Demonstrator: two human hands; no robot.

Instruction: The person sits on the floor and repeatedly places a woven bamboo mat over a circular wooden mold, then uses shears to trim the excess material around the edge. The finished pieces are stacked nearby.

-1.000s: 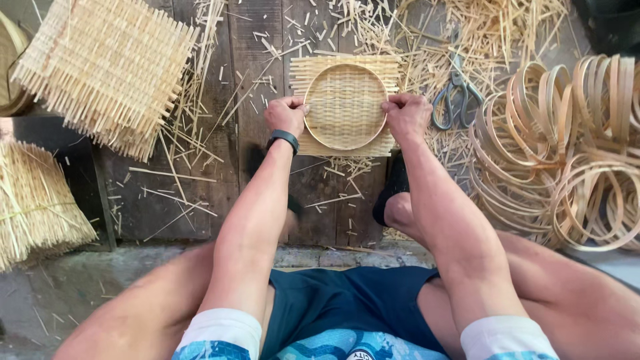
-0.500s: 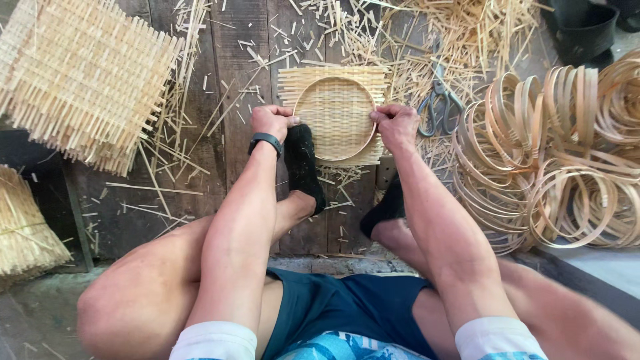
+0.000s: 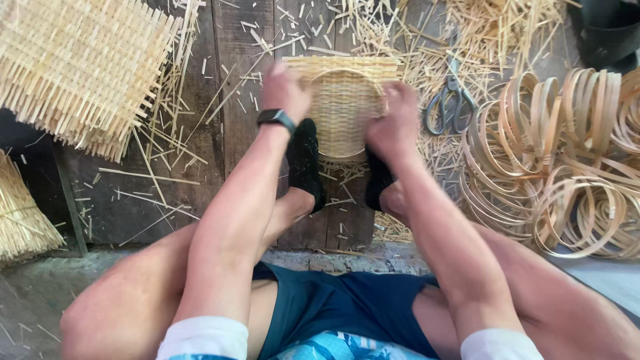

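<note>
at nine o'clock of my hands lies a big woven mat (image 3: 80, 67), its frayed strip ends pointing my way, with a bundle of strips (image 3: 20, 220) below it at the edge of the planks (image 3: 233, 40).

my left hand (image 3: 285, 90), a black watch (image 3: 277, 118) on the wrist, is closed on the left rim of the small mat (image 3: 343, 107), thumb side pressed to the weave. the small mat sits at twelve o'clock from my knees, flat on the planks, with a round hoop (image 3: 333, 73) set into it, and both feet in black socks (image 3: 305, 163) brace its near edge. my right hand (image 3: 393, 120) is clenched on the right rim, at three o'clock of the hoop, knuckles up; i cannot see the fingertips under it.

i judge the step in hand to be pressing the weave into the hoop to form a shallow bowl. the next move calls for even pressure from both sides, feet holding firm, so the hoop does not tip or spring out.

at two o'clock lie scissors (image 3: 450, 100) among offcuts (image 3: 493, 27), and further right a heap of bent hoops (image 3: 560, 167).
</note>
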